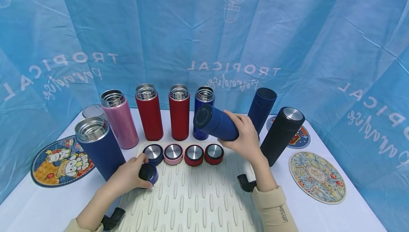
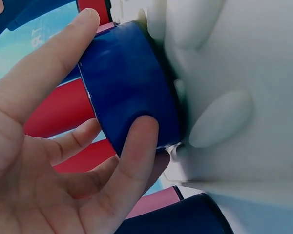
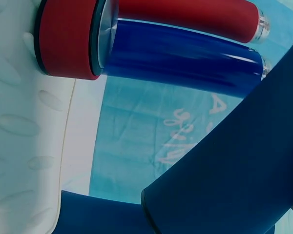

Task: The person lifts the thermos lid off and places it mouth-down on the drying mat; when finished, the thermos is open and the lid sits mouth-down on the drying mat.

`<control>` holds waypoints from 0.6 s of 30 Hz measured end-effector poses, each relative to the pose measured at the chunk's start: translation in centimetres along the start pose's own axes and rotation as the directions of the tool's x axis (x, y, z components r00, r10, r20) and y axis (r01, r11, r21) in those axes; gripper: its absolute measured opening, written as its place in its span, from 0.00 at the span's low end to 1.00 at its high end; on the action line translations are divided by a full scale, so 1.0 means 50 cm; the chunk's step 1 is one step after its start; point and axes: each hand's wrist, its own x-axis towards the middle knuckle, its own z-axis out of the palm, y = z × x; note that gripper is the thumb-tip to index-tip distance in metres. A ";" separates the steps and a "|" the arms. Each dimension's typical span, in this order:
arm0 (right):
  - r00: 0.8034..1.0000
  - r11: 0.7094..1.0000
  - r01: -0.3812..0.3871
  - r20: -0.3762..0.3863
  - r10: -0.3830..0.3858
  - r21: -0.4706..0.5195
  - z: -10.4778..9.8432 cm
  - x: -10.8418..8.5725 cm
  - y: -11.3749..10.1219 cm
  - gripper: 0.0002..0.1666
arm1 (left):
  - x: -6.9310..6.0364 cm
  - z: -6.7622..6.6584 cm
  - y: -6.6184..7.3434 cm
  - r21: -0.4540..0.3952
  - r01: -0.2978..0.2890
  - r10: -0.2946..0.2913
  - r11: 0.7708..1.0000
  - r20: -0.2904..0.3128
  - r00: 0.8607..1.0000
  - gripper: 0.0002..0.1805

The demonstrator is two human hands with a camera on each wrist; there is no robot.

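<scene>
My left hand (image 1: 126, 175) holds a glossy blue flask lid (image 2: 129, 83) with a dark top, low over the front-left part of the ribbed cream mat (image 1: 191, 196). In the left wrist view, thumb and fingers are around its side. My right hand (image 1: 244, 138) grips a dark blue vacuum flask (image 1: 220, 123), lidded and tipped with its top to the left, raised above the mat. Behind it stands an uncapped glossy blue flask (image 1: 204, 99). Along the mat's back edge lie a navy lid (image 1: 154, 153), a pink lid (image 1: 173, 153) and two red lids (image 1: 194, 154).
Uncapped flasks stand at the left and back: navy (image 1: 100, 148), pink (image 1: 120, 122) and two red (image 1: 149, 116). A lidded dark blue flask (image 1: 262, 109) and a black flask (image 1: 281, 132) stand at the right. Round patterned coasters (image 1: 317, 177) lie on the white table (image 1: 354, 209). Blue curtains enclose it.
</scene>
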 end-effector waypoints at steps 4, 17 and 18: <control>0.999 0.999 0.038 0.023 -0.038 -0.008 0.000 -0.006 0.001 0.51 | 0.000 -0.002 0.002 0.004 -0.006 0.006 1.000 0.001 1.000 0.41; 0.994 0.990 0.109 0.041 -0.106 -0.090 -0.001 -0.014 -0.002 0.51 | -0.004 -0.004 0.013 0.081 -0.045 0.046 0.996 -0.015 0.999 0.41; 0.993 0.989 0.114 0.040 -0.110 -0.093 -0.001 -0.014 -0.001 0.52 | -0.005 -0.005 0.016 0.088 -0.041 0.042 0.995 -0.011 0.999 0.41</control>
